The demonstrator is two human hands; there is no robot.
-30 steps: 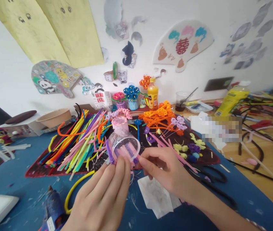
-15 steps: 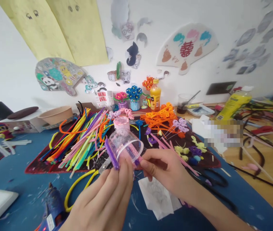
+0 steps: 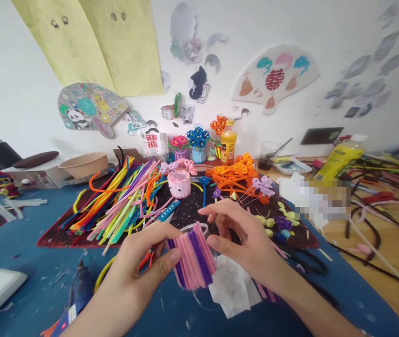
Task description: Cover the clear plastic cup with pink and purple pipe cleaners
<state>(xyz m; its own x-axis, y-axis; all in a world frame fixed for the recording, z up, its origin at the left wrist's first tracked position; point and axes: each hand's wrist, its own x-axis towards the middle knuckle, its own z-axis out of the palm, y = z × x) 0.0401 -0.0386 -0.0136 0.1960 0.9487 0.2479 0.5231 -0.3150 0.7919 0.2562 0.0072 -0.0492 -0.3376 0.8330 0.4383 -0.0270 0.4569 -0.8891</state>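
A clear plastic cup (image 3: 202,227) has pink and purple pipe cleaners (image 3: 191,257) standing side by side around the wall that faces me. My left hand (image 3: 150,262) grips it from the left, thumb on the pipe cleaners and fingers behind. At the cup's right edge is my right hand (image 3: 243,236), its fingers apart; the thumb tip is close to the outermost pink strip, and I cannot tell whether it touches. Beneath the cup, a crumpled white paper (image 3: 231,288) lies on the blue table cover (image 3: 171,313).
Loose coloured pipe cleaners (image 3: 122,201) are heaped at left on a dark mat (image 3: 55,236). Behind the hands stand a pink pot (image 3: 179,185) and orange pipe-cleaner flowers (image 3: 234,175). A blue glue gun (image 3: 80,290) lies front left. Scissors (image 3: 167,213) sit behind my left hand.
The cup has been turned so its pink and purple side faces me, and it is lower. My left thumb now shows in front. My right fingers have spread away from the rim.
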